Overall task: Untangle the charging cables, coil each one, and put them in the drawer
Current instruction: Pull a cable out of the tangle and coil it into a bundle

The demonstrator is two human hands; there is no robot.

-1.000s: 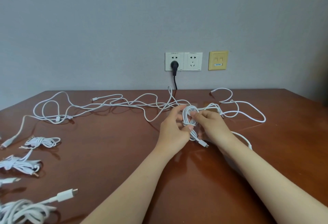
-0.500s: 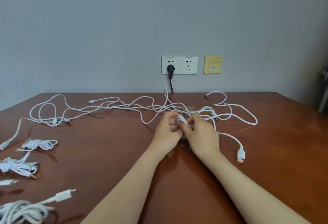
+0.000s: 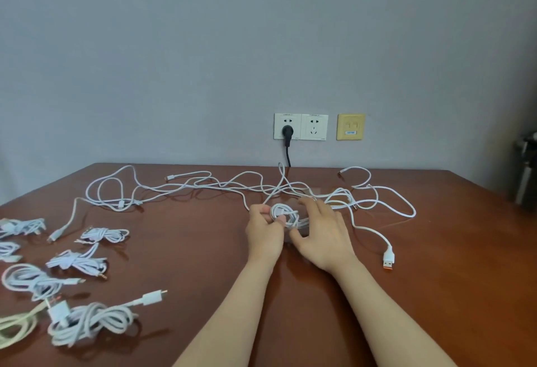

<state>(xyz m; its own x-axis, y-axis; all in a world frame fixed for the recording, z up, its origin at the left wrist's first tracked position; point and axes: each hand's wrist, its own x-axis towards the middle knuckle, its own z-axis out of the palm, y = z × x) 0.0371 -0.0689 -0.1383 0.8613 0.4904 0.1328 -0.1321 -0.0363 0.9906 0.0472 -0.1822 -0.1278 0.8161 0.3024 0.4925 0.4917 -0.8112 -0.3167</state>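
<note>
A small coil of white charging cable (image 3: 283, 215) sits between my hands at the middle of the brown table (image 3: 189, 250). My left hand (image 3: 266, 231) pinches the coil at its left side. My right hand (image 3: 322, 233) lies over the coil's right side with fingers spread and fairly straight. The cable's free end trails right to a white USB plug with an orange tip (image 3: 388, 259). Behind my hands, a tangle of loose white cables (image 3: 203, 185) stretches across the back of the table. No drawer is in view.
Several coiled white cable bundles (image 3: 87, 320) lie at the table's left front, one with an audio jack (image 3: 77, 260). Wall sockets (image 3: 300, 127) with a black plug sit behind the table. A dark object (image 3: 527, 172) stands at the right edge.
The view tilted down, showing more coiled bundles at the left. My right hand has opened and spread over the coil; the orange-tipped plug has come into view on the table at the right.
</note>
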